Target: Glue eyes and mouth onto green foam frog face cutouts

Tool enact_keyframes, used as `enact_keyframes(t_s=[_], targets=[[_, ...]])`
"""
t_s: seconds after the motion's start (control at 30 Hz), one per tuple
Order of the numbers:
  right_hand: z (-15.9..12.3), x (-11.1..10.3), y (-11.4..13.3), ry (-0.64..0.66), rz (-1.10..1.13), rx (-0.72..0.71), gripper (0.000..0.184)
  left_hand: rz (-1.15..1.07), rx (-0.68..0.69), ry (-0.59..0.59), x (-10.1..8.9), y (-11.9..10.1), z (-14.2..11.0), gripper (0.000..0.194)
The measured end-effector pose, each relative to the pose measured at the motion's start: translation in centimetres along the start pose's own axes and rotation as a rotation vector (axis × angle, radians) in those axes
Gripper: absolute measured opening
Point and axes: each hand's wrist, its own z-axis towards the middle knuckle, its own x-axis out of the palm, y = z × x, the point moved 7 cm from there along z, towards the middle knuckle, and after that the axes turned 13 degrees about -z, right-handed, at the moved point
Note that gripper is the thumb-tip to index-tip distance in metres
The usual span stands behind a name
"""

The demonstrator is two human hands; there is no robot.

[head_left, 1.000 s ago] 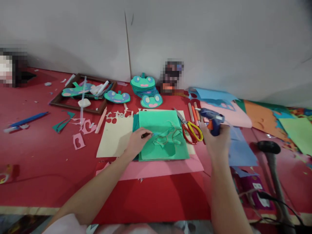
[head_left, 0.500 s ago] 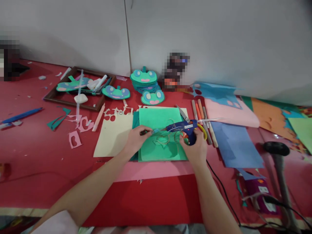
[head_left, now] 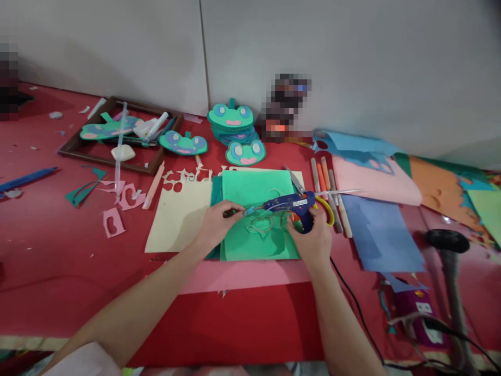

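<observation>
My right hand (head_left: 313,239) is closed round the handle of a blue hot glue gun (head_left: 288,202), its nozzle pointing left. The nozzle tip meets or nearly meets a small light-blue piece (head_left: 249,211) at the end of a thin dark tool (head_left: 230,213). My left hand (head_left: 216,225) pinches that tool; its exact kind is hard to make out. Both hands are over a stack of green sheets (head_left: 242,246) with curly green scraps (head_left: 263,225) on top. Scissors (head_left: 298,184) with yellow and red handles lie partly behind the glue gun.
A wooden frame (head_left: 66,150) with markers stands back left. Frog-face cutouts (head_left: 230,116) are stacked near the wall, beside a blurred upright screen (head_left: 285,107). Markers (head_left: 321,175), blue paper (head_left: 385,235) and a black-headed mallet (head_left: 447,240) are at right. A black cord (head_left: 354,297) trails rightward.
My right hand has brought the glue gun left from beside the markers to the light-blue piece. My left hand has kept its pinch. The view has shifted slightly.
</observation>
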Motion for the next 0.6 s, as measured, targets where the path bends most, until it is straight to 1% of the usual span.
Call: enact_keyframes(t_s=[0.33,0.6], targets=[[-0.19,-0.4,0.61,-0.067,-0.008,-0.107,0.04,0.018,0.036,0.031,0.14,-0.08,-0.02,0.008],[-0.23,-0.4,0.7,-0.081,0.024,-0.153,0.037,0.027,0.041,0.027,0.09,-0.08,-0.06,0.008]])
